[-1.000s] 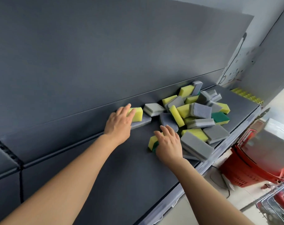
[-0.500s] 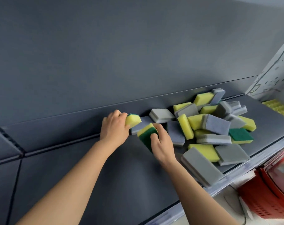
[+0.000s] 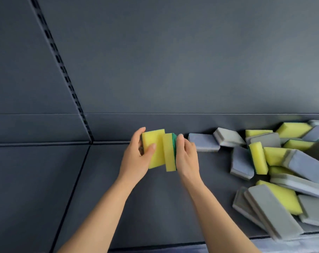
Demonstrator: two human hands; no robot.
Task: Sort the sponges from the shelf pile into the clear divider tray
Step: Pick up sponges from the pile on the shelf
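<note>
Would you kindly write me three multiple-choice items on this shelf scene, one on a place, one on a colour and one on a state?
1. Where on the shelf does the sponge pile lie? A) left of view B) right of view C) centre
2. What colour is the right-hand sponge's scouring layer? A) red B) green C) grey
3. What is the left hand doing? A) gripping a yellow sponge B) lying flat C) hanging empty
Answers: 1 B, the heap fills the right; 2 B, a green edge shows beside the right hand; 3 A, thumb and fingers curl round it.
</note>
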